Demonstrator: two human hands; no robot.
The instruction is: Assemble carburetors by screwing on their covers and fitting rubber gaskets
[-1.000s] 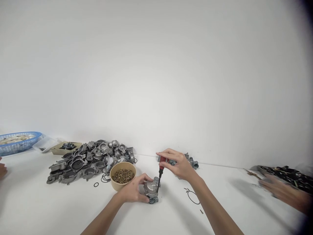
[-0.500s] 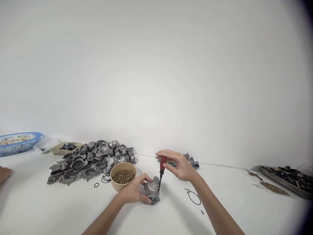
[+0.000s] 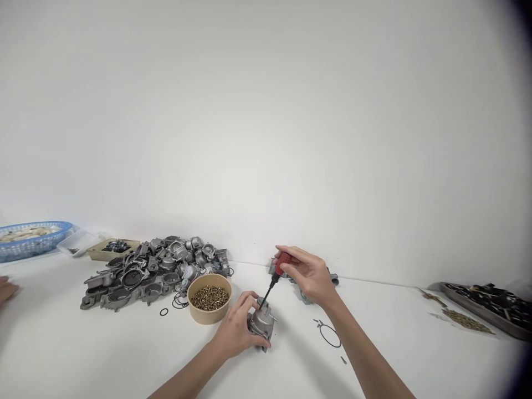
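My left hand grips a grey cast metal housing on the white table, thumb at its front and fingers along its left side. My right hand is closed round the red handle of a screwdriver. The tool leans, its dark shaft slanting down and left to the upper part of the housing; the tip's exact contact is too small to make out. Just left of the housing stands a round tan tub of brass-coloured screws.
A heap of grey housings lies left, black rings before it. Further left are a tan tray, a blue basket and another person's hand. Right are a large ring, loose screws and a dark-filled tray.
The housing has been turned in my left hand. My right hand has tilted the screwdriver, and its tip has gone from the housing's right edge to its upper part.
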